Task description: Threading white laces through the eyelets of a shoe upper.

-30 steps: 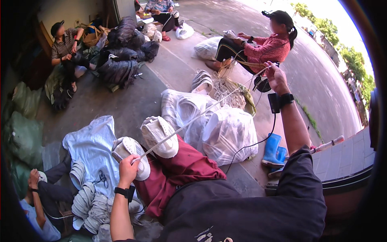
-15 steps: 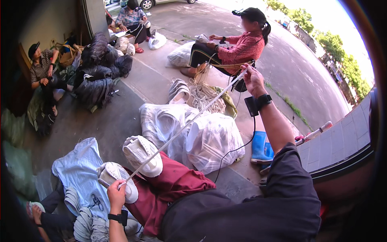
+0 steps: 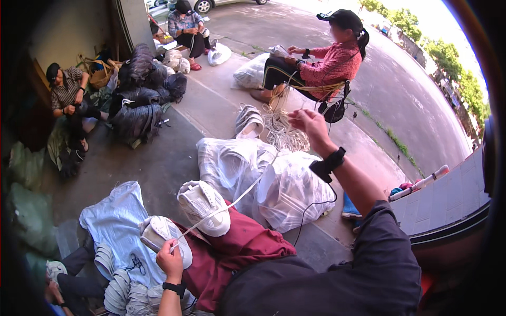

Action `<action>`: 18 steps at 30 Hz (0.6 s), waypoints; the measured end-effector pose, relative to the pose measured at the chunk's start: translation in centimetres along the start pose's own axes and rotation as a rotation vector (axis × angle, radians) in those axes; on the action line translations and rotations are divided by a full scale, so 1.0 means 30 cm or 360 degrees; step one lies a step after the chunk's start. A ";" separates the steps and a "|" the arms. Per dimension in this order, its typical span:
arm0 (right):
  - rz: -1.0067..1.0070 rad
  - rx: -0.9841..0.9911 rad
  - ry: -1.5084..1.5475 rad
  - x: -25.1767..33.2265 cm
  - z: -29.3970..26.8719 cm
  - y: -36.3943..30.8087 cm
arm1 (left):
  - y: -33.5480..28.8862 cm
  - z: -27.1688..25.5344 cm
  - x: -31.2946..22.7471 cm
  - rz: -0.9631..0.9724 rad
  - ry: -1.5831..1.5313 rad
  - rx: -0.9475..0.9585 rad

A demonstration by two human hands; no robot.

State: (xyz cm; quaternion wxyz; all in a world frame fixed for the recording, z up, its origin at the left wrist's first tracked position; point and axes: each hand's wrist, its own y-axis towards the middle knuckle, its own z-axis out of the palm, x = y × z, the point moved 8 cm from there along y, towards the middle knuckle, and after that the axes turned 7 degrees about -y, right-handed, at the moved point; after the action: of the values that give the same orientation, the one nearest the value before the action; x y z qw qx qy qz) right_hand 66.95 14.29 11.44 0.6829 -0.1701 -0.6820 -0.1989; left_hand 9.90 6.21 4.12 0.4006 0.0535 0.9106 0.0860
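Observation:
My left hand (image 3: 169, 263) pinches one end of a white shoelace (image 3: 243, 195) beside a pale sneaker (image 3: 167, 234). A second pale sneaker (image 3: 204, 206) lies just beyond it, both by the maroon cloth (image 3: 253, 231) over my legs. From the left hand the lace crosses over the sneakers and curves up slackly toward the plastic bags. My right hand (image 3: 312, 129) is raised beyond the bags, fingers stretched forward and somewhat apart. No lace is plainly visible in it. The lace's far end is hard to make out.
Clear plastic bags (image 3: 295, 192) of pale shoe parts stand ahead, with a heap of cords (image 3: 284, 131) behind. A light-blue cloth (image 3: 113, 216) and stacked shoe parts (image 3: 118, 289) lie left. A person in a red top (image 3: 332, 66) sits ahead; others sit at left.
The lace, earlier stretched straight between both hands, now hangs slack and curved. My right hand has moved down and left, apparently off the lace. My left hand still pinches its end.

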 end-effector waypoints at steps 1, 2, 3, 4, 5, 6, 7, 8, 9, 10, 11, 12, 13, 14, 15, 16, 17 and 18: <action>-0.0083 0.0138 -0.0137 -0.019 0.073 -0.017 | 0.000 -0.001 -0.012 0.0038 0.0070 -0.0089; -0.0158 0.0189 -0.0234 -0.038 0.158 -0.041 | -0.004 0.004 -0.012 0.0032 0.0131 -0.0098; -0.0203 0.0255 -0.0297 -0.060 0.238 -0.073 | -0.005 0.009 -0.015 0.0041 0.0136 -0.0112; -0.0312 0.0316 -0.0409 -0.067 0.333 -0.114 | -0.010 -0.002 -0.018 0.0081 0.0151 -0.0176; -0.0427 0.0366 -0.0526 -0.070 0.417 -0.159 | -0.010 -0.010 -0.026 0.0127 0.0158 -0.0237; -0.0479 0.0439 -0.0570 -0.114 0.495 -0.202 | -0.005 -0.012 -0.027 0.0128 0.0160 -0.0218; -0.0534 0.0521 -0.0610 -0.153 0.580 -0.249 | -0.003 -0.026 -0.032 0.0133 0.0173 -0.0244; -0.0515 0.0612 -0.0606 -0.149 0.667 -0.308 | -0.009 -0.036 -0.037 0.0157 0.0180 -0.0233; -0.0497 0.0692 -0.0609 -0.135 0.735 -0.366 | -0.012 -0.041 -0.044 0.0188 0.0179 -0.0217; -0.0751 0.0667 -0.0774 -0.112 0.794 -0.420 | -0.017 -0.043 -0.037 0.0177 0.0200 -0.0186; -0.1006 0.0635 -0.0937 -0.102 0.845 -0.474 | -0.024 -0.046 -0.039 0.0169 0.0217 -0.0173; -0.0920 0.0790 -0.0871 -0.134 0.894 -0.503 | -0.029 -0.051 -0.044 0.0191 0.0216 -0.0176; -0.1044 0.0742 -0.0949 -0.133 0.934 -0.545 | -0.033 -0.059 -0.045 0.0213 0.0214 -0.0177; -0.1078 0.0796 -0.0975 -0.148 0.970 -0.574 | -0.032 -0.068 -0.050 0.0227 0.0229 -0.0185; -0.1111 0.0849 -0.1003 -0.164 1.001 -0.601 | -0.033 -0.084 -0.053 0.0229 0.0234 -0.0204; -0.1249 0.0806 -0.0966 -0.137 1.018 -0.634 | -0.035 -0.097 -0.053 0.0232 0.0238 -0.0206; -0.1267 0.0816 -0.0959 -0.129 1.038 -0.649 | -0.035 -0.111 -0.048 0.0235 0.0241 -0.0207; -0.1247 0.0782 -0.0902 -0.119 1.048 -0.656 | -0.034 -0.129 -0.043 0.0266 0.0234 -0.0231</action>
State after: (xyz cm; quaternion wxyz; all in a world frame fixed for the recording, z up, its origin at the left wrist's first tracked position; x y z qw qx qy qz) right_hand 29.91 13.29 7.48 0.3667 0.2145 -0.8782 -0.2196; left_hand 7.89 4.56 7.42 0.3272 0.0934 0.9213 0.1885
